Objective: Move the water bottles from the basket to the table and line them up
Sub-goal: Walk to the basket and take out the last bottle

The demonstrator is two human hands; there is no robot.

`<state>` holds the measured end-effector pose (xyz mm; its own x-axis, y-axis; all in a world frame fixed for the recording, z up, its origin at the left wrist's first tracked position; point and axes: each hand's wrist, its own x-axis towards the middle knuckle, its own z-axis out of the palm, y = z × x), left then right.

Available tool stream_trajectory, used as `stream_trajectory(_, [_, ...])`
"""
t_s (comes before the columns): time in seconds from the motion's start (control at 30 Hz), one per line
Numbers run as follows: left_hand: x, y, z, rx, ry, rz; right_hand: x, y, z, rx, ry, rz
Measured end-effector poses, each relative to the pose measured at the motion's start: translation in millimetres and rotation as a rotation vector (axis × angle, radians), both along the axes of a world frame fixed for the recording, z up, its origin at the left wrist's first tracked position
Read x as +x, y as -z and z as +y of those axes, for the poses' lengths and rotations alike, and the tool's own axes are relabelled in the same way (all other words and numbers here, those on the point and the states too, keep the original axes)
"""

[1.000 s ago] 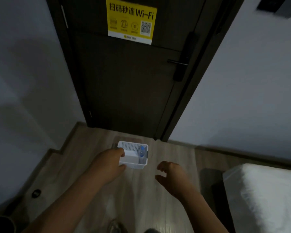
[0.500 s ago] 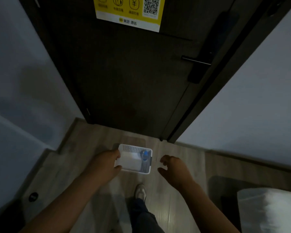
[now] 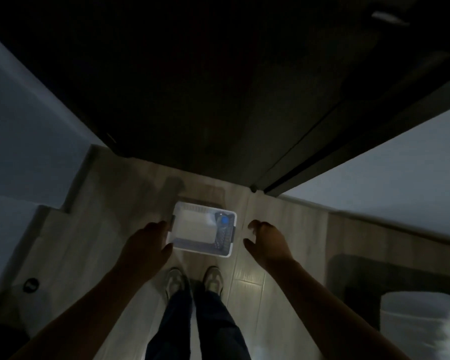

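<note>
A small white plastic basket [image 3: 192, 249] is low over the pale wood floor in front of a dark door. One clear water bottle [image 3: 222, 233] with a blue cap lies inside along the basket's right wall. My left hand [image 3: 146, 242] is closed around the basket's left rim, thumb at the near left corner. My right hand [image 3: 266, 240] hovers just right of the basket, fingers curled and apart, holding nothing and not touching it. No table is in view.
The dark door [image 3: 218, 100] stands right behind the basket, with white walls on both sides. My two shoes [image 3: 192, 280] are just short of the basket. A white bed corner [image 3: 424, 323] sits at lower right, and a small dark round object [image 3: 31, 285] lies on the floor at left.
The view has tipped downward and come closer to the door. My right hand has drawn nearer the basket's right side. My left hand stays on the left rim.
</note>
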<state>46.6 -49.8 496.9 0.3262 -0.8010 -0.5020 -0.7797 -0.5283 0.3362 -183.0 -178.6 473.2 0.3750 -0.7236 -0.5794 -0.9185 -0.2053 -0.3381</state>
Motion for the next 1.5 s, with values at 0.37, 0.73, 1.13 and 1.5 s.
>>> stream_trajectory(0.37, [35,205,-37,0.023,0.073,0.022,44,215,-38,-0.013,0.094,0.049])
stream_trajectory(0.73, [35,366,-71,-0.012,0.146,0.035,52,391,-42,0.022,0.122,0.131])
stream_trajectory(1.13, [39,450,-67,0.086,0.202,0.015,69,481,-56,0.018,0.063,0.232])
stream_trajectory(1.5, [40,386,-55,0.103,0.200,0.100,65,400,-26,0.007,0.155,0.120])
